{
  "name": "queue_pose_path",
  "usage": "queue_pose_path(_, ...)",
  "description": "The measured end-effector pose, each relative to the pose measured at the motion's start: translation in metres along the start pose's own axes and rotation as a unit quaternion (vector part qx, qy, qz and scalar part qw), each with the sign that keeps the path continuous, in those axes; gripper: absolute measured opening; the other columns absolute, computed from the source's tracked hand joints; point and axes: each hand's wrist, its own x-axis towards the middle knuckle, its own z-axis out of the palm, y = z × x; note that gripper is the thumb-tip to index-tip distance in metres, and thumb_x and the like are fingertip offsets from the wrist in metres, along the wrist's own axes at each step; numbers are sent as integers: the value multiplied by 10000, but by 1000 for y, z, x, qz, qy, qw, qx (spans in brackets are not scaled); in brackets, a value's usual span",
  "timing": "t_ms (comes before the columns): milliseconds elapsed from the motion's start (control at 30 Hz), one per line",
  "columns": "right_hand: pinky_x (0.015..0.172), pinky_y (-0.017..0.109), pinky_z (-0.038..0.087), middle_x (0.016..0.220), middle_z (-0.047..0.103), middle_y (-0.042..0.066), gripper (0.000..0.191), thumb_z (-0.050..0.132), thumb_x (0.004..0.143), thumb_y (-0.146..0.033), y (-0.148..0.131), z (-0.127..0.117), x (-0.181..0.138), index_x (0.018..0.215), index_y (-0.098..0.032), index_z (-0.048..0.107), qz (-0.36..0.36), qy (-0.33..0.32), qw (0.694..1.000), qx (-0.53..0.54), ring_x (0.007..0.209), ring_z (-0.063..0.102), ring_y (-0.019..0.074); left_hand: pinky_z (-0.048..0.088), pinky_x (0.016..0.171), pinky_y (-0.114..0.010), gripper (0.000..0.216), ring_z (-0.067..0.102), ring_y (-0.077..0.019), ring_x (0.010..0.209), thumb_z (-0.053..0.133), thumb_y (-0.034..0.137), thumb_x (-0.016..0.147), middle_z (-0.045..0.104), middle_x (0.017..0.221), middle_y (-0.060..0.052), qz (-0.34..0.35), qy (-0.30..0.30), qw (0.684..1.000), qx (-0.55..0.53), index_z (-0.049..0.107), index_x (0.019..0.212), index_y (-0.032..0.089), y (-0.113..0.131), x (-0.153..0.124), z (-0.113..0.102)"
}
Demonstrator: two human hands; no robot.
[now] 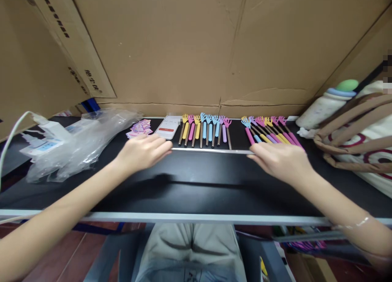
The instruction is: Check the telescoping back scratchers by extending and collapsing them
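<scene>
A thin silvery metal rod (211,150) runs level above the black table between my two fists. It resembles the shafts of the back scratchers behind it; its ends are hidden in my hands. My left hand (145,151) is closed on the left end, in front of a phone (168,127). Around the right end my right hand (280,159) is closed too. Behind the rod lies a row of hand-shaped back scratchers (204,131) in yellow, pink, blue and purple. A second, slanted group of back scratchers (269,129) lies behind my right hand, which partly covers it.
Clear plastic bags (88,143) and a white power strip with a plug (56,131) lie at left. Small pink printed cards (140,128) are beside the phone. At right lean a white bottle (321,108) and a cream-and-brown bag (361,131). Cardboard (183,49) walls the back.
</scene>
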Motion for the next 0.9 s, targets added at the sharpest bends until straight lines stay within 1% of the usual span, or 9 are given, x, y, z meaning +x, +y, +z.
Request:
queue_pose_path(100,502,244,224,565,601,14,453,359,997,-397,36,9,-25,656,-185,569,-5,-8,999,-47,522,516,118,314,537,-255,306,551,-130,616,448,261,966,609,625,11,12,-15,999,32,548,682,204,-27,-29,5)
queue_pose_path(167,506,244,237,590,624,30,465,347,996,-399,58,15,-45,649,-185,571,8,-24,998,-63,534,512,121,307,534,-246,289,537,-124,601,452,273,967,625,644,14,-1,-45,998,38,566,710,206,-41,-49,6)
queue_pose_path(233,514,254,246,597,629,45,480,320,996,-383,75,19,-63,629,-189,561,19,-49,996,-76,548,513,132,305,545,-244,316,530,-127,600,426,299,976,623,640,12,-28,-94,995,25,573,710,212,-48,-67,5)
queue_pose_path(333,535,265,265,616,634,52,483,307,992,-405,90,23,-83,636,-202,564,26,-67,995,-74,586,528,143,314,576,-241,363,530,-132,616,377,303,984,627,646,9,-56,-141,988,5,570,688,217,-52,-85,2)
queue_pose_path(433,564,264,287,635,637,53,447,354,977,-425,97,27,-95,654,-207,572,33,-96,993,-63,623,544,146,312,595,-240,344,525,-133,628,404,297,975,622,641,15,-57,-142,988,-5,569,683,219,-53,-91,-2)
queue_pose_path(567,555,272,277,651,638,53,361,421,939,-394,110,35,-108,665,-214,573,75,-120,988,-68,615,532,151,311,600,-241,326,515,-142,635,420,277,970,591,606,19,-38,-123,991,33,557,681,219,-61,-91,-5)
queue_pose_path(700,549,275,274,670,632,73,363,431,923,-445,125,39,-120,671,-219,565,122,-154,978,-65,651,539,164,312,604,-246,359,520,-156,658,368,299,979,577,604,13,-67,-154,984,62,539,671,230,-72,-92,-8)
queue_pose_path(767,542,275,273,656,625,71,393,403,928,-458,128,39,-121,653,-220,554,127,-154,977,-71,649,542,166,312,607,-247,362,518,-159,664,355,307,981,576,609,13,-78,-161,982,61,537,678,233,-74,-92,-8)
queue_pose_path(900,536,271,282,653,630,58,417,369,943,-455,128,36,-120,661,-220,567,109,-139,980,-93,631,546,162,302,604,-246,353,509,-153,662,363,310,984,582,623,16,-89,-163,982,45,547,693,229,-75,-93,-7)
